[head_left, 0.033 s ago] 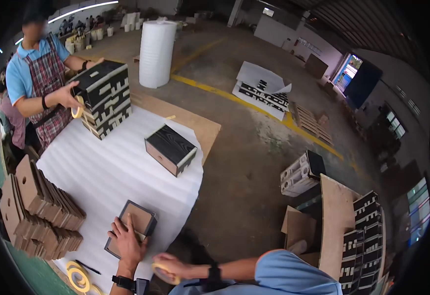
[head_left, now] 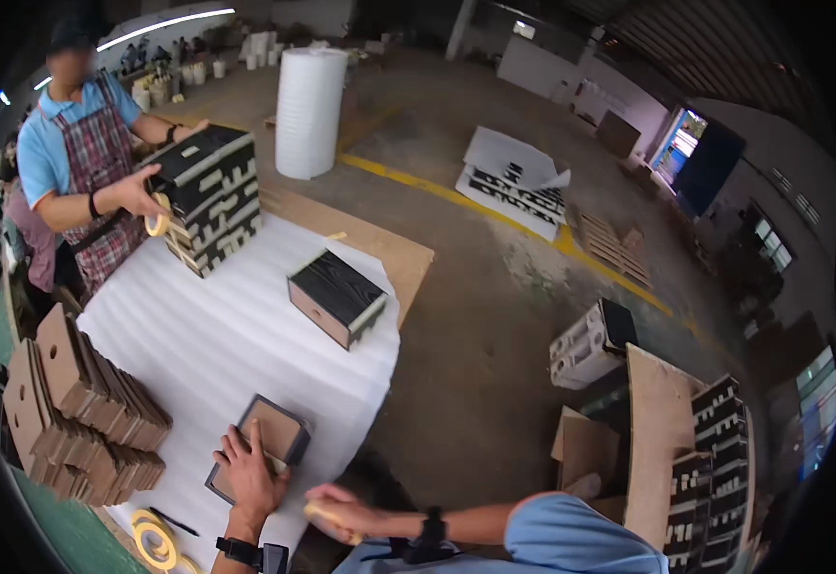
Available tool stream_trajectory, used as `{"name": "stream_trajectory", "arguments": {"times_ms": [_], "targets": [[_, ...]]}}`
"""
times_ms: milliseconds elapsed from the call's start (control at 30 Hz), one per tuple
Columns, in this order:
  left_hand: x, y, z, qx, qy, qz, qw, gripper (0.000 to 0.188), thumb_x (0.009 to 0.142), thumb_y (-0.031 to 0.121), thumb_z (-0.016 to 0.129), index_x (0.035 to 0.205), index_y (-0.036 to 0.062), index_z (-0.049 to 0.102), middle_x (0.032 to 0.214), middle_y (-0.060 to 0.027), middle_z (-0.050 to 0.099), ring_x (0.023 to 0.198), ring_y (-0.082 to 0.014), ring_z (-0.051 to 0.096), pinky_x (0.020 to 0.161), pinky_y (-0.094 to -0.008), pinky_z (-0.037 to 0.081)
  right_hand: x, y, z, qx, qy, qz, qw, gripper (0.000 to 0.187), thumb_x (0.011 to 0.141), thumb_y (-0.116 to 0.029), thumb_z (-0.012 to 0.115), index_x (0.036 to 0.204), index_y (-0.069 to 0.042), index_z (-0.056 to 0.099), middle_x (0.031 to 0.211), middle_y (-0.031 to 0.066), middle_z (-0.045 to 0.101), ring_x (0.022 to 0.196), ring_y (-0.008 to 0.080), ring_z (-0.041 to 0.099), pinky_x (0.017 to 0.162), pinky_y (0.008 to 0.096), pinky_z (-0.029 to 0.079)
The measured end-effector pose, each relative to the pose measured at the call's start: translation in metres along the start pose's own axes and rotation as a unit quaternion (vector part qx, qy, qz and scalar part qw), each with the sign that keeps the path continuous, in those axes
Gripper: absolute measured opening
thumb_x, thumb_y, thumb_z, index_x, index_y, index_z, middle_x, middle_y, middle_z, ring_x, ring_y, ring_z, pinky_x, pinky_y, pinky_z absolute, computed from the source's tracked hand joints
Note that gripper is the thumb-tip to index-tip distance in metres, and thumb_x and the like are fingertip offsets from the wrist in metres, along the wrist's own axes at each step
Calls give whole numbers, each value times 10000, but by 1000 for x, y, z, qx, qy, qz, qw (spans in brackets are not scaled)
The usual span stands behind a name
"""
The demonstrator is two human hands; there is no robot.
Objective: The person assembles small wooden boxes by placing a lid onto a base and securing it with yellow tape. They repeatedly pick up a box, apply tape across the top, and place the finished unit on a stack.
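My left hand point(head_left: 252, 478) lies with spread fingers on a black-edged box point(head_left: 300, 450) with a brown panel point(head_left: 282, 427) on top. Under the hand, part of the box is hidden. To the right of it, just off the table's near edge, my right hand point(head_left: 346, 512) is closed around a roll of yellowish tape point(head_left: 326, 521), slightly blurred. More tape rolls point(head_left: 157, 547) lie on the table at lower left, beside a black pen point(head_left: 175, 521). Another black wood-grain box point(head_left: 337, 295) rests farther back on the white foam sheet point(head_left: 198, 340).
Across the table, a co-worker point(head_left: 83, 153) holds a stack of black boxes point(head_left: 209, 206) and a tape roll. Stacked brown panels point(head_left: 88, 407) stand at left. A white foam roll point(head_left: 309, 115) stands behind. At right are an open carton point(head_left: 585, 450) and a board point(head_left: 655, 430) beside stacked boxes.
The whole view has shifted slightly. My right hand has turned a little, so the tape roll shows more edge-on. My left hand stays on the box.
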State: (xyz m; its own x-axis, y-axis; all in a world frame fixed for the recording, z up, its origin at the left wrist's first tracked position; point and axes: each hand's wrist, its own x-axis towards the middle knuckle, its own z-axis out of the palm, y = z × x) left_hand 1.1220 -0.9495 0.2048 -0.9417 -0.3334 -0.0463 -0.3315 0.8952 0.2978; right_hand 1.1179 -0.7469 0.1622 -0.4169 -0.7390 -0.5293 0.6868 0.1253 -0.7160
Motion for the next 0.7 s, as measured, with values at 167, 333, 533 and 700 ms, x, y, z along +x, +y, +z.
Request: {"name": "stream_trajectory", "arguments": {"times_ms": [167, 333, 533, 700], "targets": [[5, -34, -26, 18, -34, 259, 965, 1046, 597, 408, 875, 1465, 79, 394, 1446, -332, 361, 1334, -518, 329, 1106, -675, 198, -43, -116, -42, -277, 12, -93, 956, 661, 974, -136, 510, 1541, -137, 169, 845, 35, 523, 640, 98, 498, 581, 248, 460], [-15, 20, -24, -338, 35, 158, 927, 684, 780, 416, 805, 1266, 17, 536, 1253, -205, 541, 1191, -336, 515, 1043, -477, 375, -17, -131, -31, -451, -30, -208, 867, 804, 941, -113, 557, 1570, -83, 56, 920, 143, 605, 701, 270, 606, 668, 370, 509], [-40, 53, 8, -581, 138, -54, 800, 217, 948, 185, 675, 860, 25, 558, 817, -19, 587, 766, -118, 521, 727, -264, 439, -5, -142, -24, -538, -100, -304, 780, 829, 930, -132, 582, 1554, 21, 58, 978, 271, 621, 855, 422, 624, 752, 480, 485], [-31, 18, -2, -409, 244, -102, 873, 242, 959, 216, 667, 826, 44, 558, 738, 19, 519, 726, -87, 479, 652, -266, 413, -8, -173, -59, -407, -104, 69, 905, 592, 998, -272, 590, 1509, -95, 351, 702, -3, 529, 566, 69, 472, 466, 261, 392]]}}
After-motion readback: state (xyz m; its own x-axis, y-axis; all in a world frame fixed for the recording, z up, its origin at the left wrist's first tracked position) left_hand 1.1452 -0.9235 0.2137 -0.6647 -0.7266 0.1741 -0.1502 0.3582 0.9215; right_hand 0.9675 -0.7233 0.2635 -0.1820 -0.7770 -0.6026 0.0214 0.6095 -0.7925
